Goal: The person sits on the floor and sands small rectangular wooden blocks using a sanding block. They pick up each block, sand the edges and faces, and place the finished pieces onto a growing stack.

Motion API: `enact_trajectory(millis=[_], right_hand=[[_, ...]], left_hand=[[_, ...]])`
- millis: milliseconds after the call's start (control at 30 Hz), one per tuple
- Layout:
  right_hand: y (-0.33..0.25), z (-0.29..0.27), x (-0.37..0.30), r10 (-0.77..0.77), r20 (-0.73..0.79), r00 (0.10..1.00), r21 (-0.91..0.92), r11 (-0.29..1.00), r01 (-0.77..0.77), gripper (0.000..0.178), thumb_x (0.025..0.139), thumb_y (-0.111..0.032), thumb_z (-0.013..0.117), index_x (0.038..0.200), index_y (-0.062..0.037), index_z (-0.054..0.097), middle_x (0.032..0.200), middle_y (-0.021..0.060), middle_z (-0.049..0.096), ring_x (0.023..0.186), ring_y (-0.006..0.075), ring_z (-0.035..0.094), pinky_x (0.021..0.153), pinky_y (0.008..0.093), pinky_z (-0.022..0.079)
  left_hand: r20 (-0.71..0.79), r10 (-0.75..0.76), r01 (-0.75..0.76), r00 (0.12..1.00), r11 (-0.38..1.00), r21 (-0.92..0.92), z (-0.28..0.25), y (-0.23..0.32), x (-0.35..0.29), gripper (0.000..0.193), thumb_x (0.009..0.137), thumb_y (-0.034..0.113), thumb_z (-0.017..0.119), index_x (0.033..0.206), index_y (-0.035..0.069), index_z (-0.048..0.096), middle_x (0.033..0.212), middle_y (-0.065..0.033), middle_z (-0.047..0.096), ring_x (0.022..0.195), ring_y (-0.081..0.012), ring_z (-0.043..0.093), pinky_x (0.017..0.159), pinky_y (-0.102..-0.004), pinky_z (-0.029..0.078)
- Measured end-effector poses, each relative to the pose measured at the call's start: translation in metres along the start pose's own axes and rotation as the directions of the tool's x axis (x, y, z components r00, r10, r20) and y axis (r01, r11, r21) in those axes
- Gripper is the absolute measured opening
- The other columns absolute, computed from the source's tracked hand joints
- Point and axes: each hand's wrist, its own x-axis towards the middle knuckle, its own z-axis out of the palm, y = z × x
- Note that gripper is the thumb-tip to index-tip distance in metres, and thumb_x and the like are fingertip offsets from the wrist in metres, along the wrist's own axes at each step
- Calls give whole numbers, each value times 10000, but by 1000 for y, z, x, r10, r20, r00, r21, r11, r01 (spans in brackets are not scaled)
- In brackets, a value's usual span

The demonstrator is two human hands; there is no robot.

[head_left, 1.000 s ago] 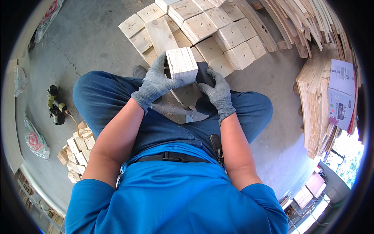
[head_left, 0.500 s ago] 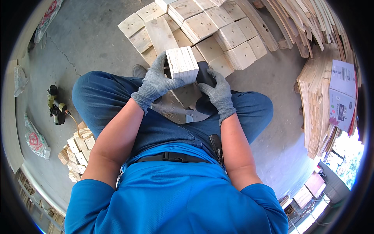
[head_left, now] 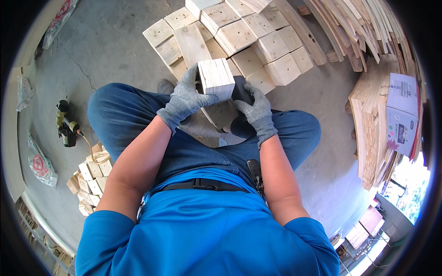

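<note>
A laminated wood block (head_left: 216, 79) is held in front of the bent knees, above the concrete floor (head_left: 115, 50), with its layered edges turned partly upward. It is gripped by the gloved left hand (head_left: 184, 95), the fingers spread along its left side and the thumb laid across its near lower edge. A dark, flat-faced object (head_left: 241, 90) is clasped by the gloved right hand (head_left: 257, 109) just beside the block; what it is, and whether the two touch, cannot be told. Below them a slanting board (head_left: 220, 113) is partly hidden.

Beyond the hands, many wooden blocks (head_left: 283, 69) are already grouped in close rows on the floor, several marked with small dark spots; a flat board (head_left: 191, 45) is laid over some of them. The held block has not been set down, and how many pieces are left cannot be judged.

Toward the floor's left edge, a nail gun (head_left: 66, 126) with a hose (head_left: 87, 141) is laid near piled offcuts (head_left: 95, 177). Toward its right edge, plank stacks (head_left: 370, 112) are topped by a cardboard box (head_left: 402, 112).
</note>
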Motion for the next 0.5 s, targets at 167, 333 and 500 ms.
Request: enact_trajectory(millis=[167, 333, 500], right_hand=[[3, 2, 1, 9, 9, 1000, 17, 1000, -10, 727, 818, -288, 945, 1423, -9, 653, 1367, 226, 699, 1254, 362, 690, 1104, 428, 544], [4, 2, 0, -9, 0, 1000, -26, 1000, 9, 730, 827, -302, 939, 1429, -10, 648, 1376, 230, 694, 1269, 364, 682, 1112, 424, 537], [-1, 3, 0, -25, -2, 1000, -26, 999, 25, 728, 827, -304, 938, 1427, -11, 649, 1388, 230, 689, 1283, 367, 671, 1120, 426, 529]], left_hand=[[-7, 20, -20, 1000, 999, -26, 1, -1, -1, 1200, 696, 264, 1056, 1640, 22, 355, 1554, -157, 551, 1464, -271, 525, 1259, -419, 409], [-4, 4, -4, 1000, 997, -73, 4, 3, -1, 1246, 674, 245, 1062, 1654, 11, 329, 1573, -168, 534, 1475, -274, 515, 1267, -415, 399], [-79, 54, -59, 995, 996, -71, 7, -11, -3, 1149, 669, 316, 1058, 1591, 39, 432, 1490, -148, 620, 1381, -252, 601, 1200, -382, 468]])
